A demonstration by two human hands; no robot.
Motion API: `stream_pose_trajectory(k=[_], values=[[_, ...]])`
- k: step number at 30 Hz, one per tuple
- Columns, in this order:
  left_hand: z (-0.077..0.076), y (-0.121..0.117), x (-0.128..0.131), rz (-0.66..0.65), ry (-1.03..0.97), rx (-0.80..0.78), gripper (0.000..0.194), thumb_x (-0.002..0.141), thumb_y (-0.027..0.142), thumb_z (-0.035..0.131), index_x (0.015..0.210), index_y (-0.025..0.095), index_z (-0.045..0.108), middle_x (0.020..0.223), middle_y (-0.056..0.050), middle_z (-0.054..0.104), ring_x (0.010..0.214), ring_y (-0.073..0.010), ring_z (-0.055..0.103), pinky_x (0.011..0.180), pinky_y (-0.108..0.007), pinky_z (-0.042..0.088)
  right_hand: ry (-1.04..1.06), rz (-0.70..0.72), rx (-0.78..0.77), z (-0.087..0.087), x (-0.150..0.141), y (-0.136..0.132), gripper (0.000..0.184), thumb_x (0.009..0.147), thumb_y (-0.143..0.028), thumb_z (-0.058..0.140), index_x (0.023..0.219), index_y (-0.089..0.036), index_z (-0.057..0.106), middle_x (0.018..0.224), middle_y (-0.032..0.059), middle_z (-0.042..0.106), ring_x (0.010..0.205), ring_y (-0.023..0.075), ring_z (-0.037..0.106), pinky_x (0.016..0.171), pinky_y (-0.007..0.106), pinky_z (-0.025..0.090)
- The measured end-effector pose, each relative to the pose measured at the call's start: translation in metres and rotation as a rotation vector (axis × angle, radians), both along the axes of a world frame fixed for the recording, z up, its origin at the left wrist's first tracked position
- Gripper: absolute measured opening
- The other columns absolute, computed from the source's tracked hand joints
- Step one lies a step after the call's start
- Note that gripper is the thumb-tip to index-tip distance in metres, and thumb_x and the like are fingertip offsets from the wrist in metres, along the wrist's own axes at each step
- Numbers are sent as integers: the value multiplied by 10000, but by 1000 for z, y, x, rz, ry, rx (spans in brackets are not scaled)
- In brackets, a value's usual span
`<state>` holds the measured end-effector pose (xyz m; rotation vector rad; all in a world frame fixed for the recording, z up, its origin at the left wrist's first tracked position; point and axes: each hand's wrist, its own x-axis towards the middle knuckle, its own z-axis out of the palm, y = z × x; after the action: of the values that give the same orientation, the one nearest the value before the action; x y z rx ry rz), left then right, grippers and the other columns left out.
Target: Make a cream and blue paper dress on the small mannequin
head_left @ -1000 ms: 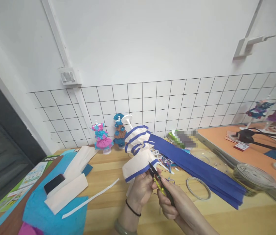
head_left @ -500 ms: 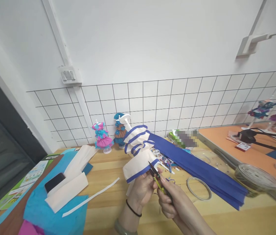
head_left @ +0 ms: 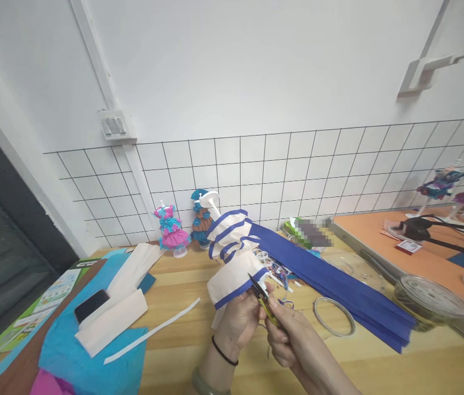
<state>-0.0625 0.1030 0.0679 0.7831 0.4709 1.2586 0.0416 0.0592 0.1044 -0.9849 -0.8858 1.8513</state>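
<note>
My right hand (head_left: 287, 334) is closed around scissors (head_left: 268, 310) with yellow-green handles and dark blades. The blades look nearly together and lie over the blue-edged white crepe paper (head_left: 232, 278). My left hand (head_left: 242, 312) is closed on that paper from below, close to the scissors. The paper belongs to a ruffled white doll dress with blue trim (head_left: 228, 233), tilted on a small stand whose white round base (head_left: 209, 198) points up and away. My left fingertips are partly hidden behind the scissors and my right hand.
Two dressed mini mannequins (head_left: 173, 230) stand by the wall. Left lie white paper pieces (head_left: 112, 323), a phone (head_left: 91, 305), blue paper (head_left: 92, 362) and a white strip (head_left: 153, 329). Right are folded dark-blue paper (head_left: 330, 285), a tape ring (head_left: 334, 316), scraps (head_left: 277, 272) and a round clear container (head_left: 431, 296).
The scissors have shifted very slightly left, and the blades look a little closer together. Both hands keep nearly the same place, and the dress has hardly moved.
</note>
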Motion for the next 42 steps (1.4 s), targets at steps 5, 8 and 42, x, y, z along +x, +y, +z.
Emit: stream_pose_trajectory(k=[5,8,42], values=[[0,0,1,12,-3,-2,281,623,338,755,767,109,678,666,-24,564,512,-50,411,475,-181,297,-11,-17,-2,1,-1,0,478,691,-610,603,618,-170,430,416,-122,247,331,2,138,380,187,83],[1,0,1,8,-8,4,281,627,336,752,764,103,678,660,-26,562,503,-48,402,471,-179,295,-13,-20,4,1,-1,0,490,679,-617,609,605,-174,413,409,-123,245,331,1,129,378,188,76],[9,-4,-3,-67,25,-106,333,609,387,734,790,117,665,629,-14,577,389,-14,359,345,-148,210,112,109,-155,5,-2,-10,497,622,-642,637,733,-178,496,425,-111,362,284,-10,188,343,164,109]])
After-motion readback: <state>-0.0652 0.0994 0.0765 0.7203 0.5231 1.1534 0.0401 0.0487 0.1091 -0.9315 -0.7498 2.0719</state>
